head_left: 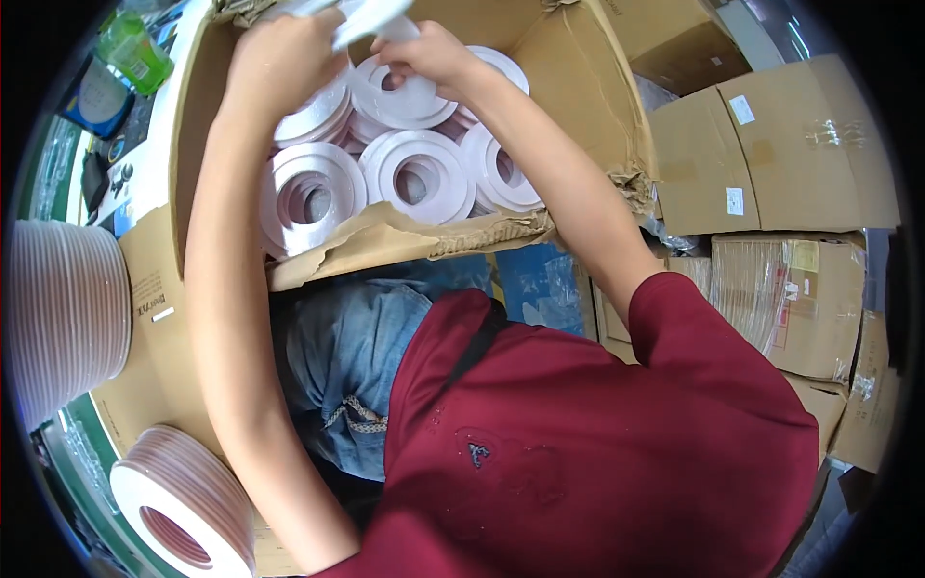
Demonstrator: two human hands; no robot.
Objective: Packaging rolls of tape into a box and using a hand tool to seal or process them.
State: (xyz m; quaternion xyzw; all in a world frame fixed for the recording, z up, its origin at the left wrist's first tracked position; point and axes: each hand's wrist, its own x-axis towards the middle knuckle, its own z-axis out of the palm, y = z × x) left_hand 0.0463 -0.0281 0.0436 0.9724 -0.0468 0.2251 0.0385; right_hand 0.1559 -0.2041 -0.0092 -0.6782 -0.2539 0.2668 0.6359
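My left hand (284,60) is at the far left of an open cardboard box (540,58), its fingers closed on a white flat piece (371,17). The piece is smeared by motion and partly out of view, so its full shape is hidden. Close beside it, my right hand (434,60) has its fingers curled in, also gripping the white piece, over the stacked rings. Several stacks of white, pinkish-edged flat rings (421,173) stand in the box below my hands, their round holes facing up.
More ring stacks, one tall (67,318) and one tilted (183,506), are on the left over cardboard. A green bottle (133,53) stands at the upper left. Closed cartons (790,144) are piled on the right. The box's near flap (405,236) is torn.
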